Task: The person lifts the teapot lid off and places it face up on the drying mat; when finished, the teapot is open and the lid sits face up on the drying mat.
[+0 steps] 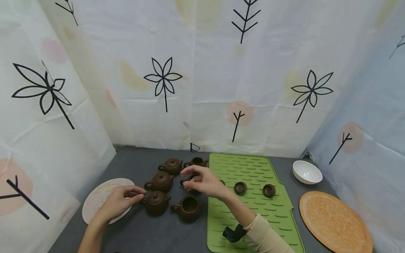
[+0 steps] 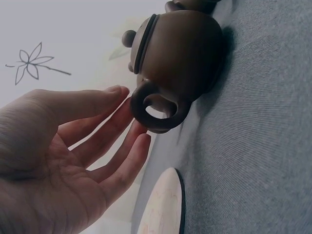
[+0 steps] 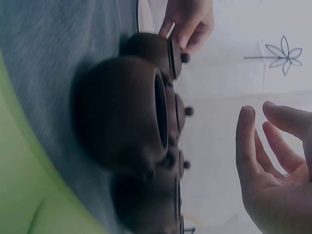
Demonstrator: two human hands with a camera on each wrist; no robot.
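My left hand (image 1: 118, 202) is beside the front lidded brown teapot (image 1: 157, 203), its fingertips close to the looped handle (image 2: 139, 108). Whether they touch it is hard to tell. Two more lidded teapots (image 1: 160, 181) stand behind in a row. Over the middle lidless teapot hovers my right hand (image 1: 205, 181), fingers loosely bent with nothing between thumb and fingertips. That pot is partly hidden by the hand. The front lidless teapot (image 1: 190, 215) and the back lidless teapot (image 1: 197, 162) show their open mouths.
A green ridged mat (image 1: 253, 211) carries small round brown lids (image 1: 269, 190), one partly behind my right hand. Right of it are a white bowl (image 1: 307, 172) and an orange-brown round board (image 1: 335, 221). A pale round board (image 1: 91, 207) lies at left. Patterned curtains surround the table.
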